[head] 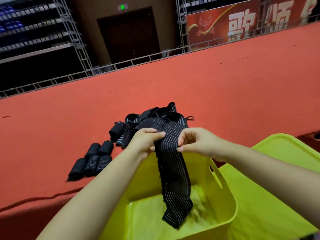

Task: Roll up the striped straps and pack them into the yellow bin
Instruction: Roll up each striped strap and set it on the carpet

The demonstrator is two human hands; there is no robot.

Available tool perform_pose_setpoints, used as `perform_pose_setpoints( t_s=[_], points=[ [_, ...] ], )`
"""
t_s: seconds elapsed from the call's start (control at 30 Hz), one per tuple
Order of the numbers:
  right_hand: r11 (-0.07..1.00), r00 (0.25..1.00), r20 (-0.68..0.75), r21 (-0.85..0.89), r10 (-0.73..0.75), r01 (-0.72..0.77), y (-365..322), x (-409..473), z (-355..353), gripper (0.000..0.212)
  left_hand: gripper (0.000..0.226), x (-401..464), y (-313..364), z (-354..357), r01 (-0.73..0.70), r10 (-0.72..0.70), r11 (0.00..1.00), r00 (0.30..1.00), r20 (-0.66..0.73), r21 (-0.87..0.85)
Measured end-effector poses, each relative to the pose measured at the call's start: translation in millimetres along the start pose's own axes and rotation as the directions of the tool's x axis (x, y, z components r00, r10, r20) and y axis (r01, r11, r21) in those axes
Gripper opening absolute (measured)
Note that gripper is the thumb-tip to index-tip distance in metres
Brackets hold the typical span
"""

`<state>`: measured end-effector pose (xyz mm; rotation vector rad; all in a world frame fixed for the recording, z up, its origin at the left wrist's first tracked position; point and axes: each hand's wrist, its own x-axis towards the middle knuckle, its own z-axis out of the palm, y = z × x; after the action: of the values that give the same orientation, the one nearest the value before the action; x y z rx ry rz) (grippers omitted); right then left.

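Yellow bin (223, 220) sits nearest, at six o'clock. Above it, a striped strap (173, 170) is pinched at its top by both hands' fingers (160, 134), its long axis hanging toward six o'clock into the bin.

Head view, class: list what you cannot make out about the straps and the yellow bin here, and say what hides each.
1. Bin floor: the hanging strap, gripped by the left hand and right hand, and both forearms cover part of the yellow bin.
2. Bin's near side: cut off by the bottom edge.
3. Loose pile: too tangled to count straps.
4. Rolled straps: their far sides face away.
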<state>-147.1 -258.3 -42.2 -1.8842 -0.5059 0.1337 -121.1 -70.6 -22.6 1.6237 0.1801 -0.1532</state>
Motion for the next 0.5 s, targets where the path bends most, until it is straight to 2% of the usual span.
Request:
perform_pose_setpoints(
  t_s=[0.1, 0.17, 0.23, 0.27, 0.3, 0.37, 0.5],
  points=[
    [0.994, 0.998, -0.005, -0.084, 0.069, -0.069, 0.2, 1.1, -1.8, 0.021, 0.040, 0.7, -5.0, 1.6, -0.024, 0.024, 1.000, 0.998, -0.055, -0.004],
    [0.988, 0.980, -0.131, -0.013, 0.150, -0.153, 1.3, 11.8, -12.7, 0.017, 0.040, -0.6, -7.6, -0.2, -0.024, 0.023, 1.000, 0.999, -0.042, -0.001],
    [0.961, 0.909, -0.314, 0.132, 0.274, -0.244, 8.5, 30.0, -29.6, 0.012, 0.038, -2.9, -9.8, -2.9, -0.016, 0.016, 1.000, 1.000, -0.021, 0.018],
    [0.945, 0.864, -0.383, 0.148, 0.326, -0.290, 15.4, 40.9, -37.4, 0.010, 0.037, -4.6, -11.4, -3.8, -0.018, 0.018, 0.999, 1.000, -0.003, 0.034],
    [0.934, 0.831, -0.432, 0.103, 0.351, -0.341, 23.0, 51.6, -43.4, 0.009, 0.035, -5.9, -13.6, -4.0, -0.032, 0.031, 0.997, 0.999, 0.017, 0.065],
    [0.904, 0.817, -0.452, -0.052, 0.358, -0.425, 33.2, 72.7, -47.8, 0.011, 0.034, -6.2, -20.2, -3.2, -0.089, 0.083, 0.982, 0.996, 0.045, 0.164],
    [0.860, 0.885, -0.374, -0.314, 0.278, -0.402, 25.2, 118.6, -31.5, 0.041, 0.032, -10.1, -26.8, 4.5, -0.209, 0.193, 0.923, 0.978, 0.082, 0.324]
  ],
)
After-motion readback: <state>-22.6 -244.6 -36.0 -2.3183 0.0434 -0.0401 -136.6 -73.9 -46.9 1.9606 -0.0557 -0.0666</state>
